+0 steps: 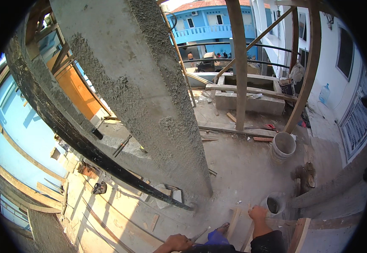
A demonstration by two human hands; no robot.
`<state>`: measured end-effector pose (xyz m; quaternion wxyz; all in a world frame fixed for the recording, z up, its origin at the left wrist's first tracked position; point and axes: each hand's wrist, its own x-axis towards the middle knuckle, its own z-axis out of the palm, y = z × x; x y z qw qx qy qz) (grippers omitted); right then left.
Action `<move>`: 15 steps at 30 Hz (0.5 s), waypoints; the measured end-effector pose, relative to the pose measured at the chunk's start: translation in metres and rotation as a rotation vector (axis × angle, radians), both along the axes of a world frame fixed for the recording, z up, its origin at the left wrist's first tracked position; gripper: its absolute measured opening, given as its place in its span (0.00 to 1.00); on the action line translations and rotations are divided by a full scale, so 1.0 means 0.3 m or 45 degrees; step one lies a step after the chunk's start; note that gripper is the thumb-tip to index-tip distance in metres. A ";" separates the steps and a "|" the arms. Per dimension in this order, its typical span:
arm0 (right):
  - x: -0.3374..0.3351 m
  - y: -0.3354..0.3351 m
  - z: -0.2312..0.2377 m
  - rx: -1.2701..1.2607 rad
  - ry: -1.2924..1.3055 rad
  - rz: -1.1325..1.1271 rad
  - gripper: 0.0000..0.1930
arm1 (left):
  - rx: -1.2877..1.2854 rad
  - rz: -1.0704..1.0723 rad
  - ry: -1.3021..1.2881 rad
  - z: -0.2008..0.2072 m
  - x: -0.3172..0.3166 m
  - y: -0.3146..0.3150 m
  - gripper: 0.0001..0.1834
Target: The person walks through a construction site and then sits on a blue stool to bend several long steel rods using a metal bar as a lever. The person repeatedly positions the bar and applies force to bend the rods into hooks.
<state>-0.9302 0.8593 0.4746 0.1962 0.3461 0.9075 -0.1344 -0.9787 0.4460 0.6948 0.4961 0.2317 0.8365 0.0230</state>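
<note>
My left hand (178, 243) is closed at the lower edge, and a thin grey pointed tool (199, 234), possibly a trowel, sticks out beside its fingers. My right hand (257, 212) is closed too, just left of a small bucket (275, 204) with dark contents. Whether its fingers hold the bucket's rim or handle cannot be made out. Ahead of me leans into view a concrete column (149, 84), smooth on part of its face and coated with rough grey mortar elsewhere. My foot (223, 227) shows between the hands, beside wooden battens (234, 222).
A larger pale bucket (283, 146) stands farther right, near wooden posts (241, 63) and a concrete trough (251, 103). A dark curved bar (120, 173) crosses the left side. Planks (29, 189) lie lower left. Beyond are a parked truck (211, 63) and a distant person (190, 56).
</note>
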 end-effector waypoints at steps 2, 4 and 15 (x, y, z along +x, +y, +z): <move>-0.019 -0.124 0.006 -0.059 0.009 0.287 0.25 | 0.041 0.186 0.024 0.037 0.034 -0.087 0.31; -0.053 -0.338 -0.006 -0.348 -0.039 0.595 0.30 | 0.055 0.329 -0.049 0.077 0.063 -0.168 0.30; 0.007 -1.266 0.047 -1.368 0.688 1.479 0.09 | 0.481 0.955 0.139 0.359 0.369 -0.481 0.26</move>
